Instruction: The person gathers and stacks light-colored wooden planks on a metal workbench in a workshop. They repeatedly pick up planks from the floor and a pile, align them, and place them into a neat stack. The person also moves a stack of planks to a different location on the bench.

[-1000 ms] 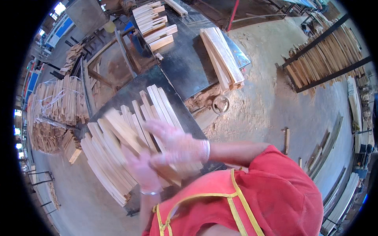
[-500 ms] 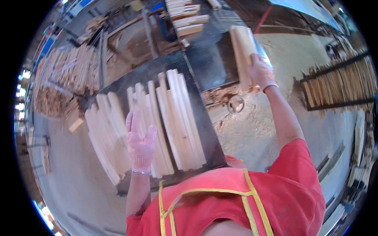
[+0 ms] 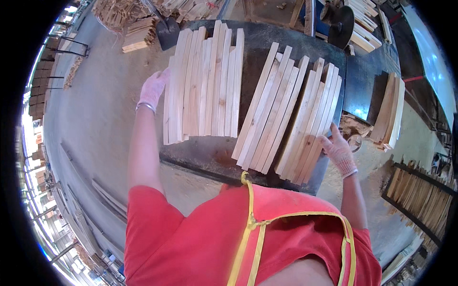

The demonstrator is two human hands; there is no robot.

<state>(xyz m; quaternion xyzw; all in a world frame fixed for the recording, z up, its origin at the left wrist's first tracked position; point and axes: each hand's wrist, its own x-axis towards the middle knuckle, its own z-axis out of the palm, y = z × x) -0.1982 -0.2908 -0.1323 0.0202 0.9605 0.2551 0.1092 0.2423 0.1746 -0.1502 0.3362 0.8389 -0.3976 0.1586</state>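
Long pale wooden strips lie side by side on a dark metal table, in a wide left group, a middle group and a right group. My left hand, in a pinkish-white knit glove, is at the outer left edge of the left group, fingers extended and the tips partly hidden behind the wood. My right hand, gloved alike, is beside the right group's outer edge, its thumb and fingers apart. Neither hand grips a strip.
More boards rest upright-looking at the right table end, above a handwheel. A dark round disc stands at the back. A dark shovel blade is behind the left group. A metal rack of wood stands at right.
My right hand has let go of the boards at the right and come to the right group's side. My left hand has moved from over the strips to their left edge. The view has shifted.
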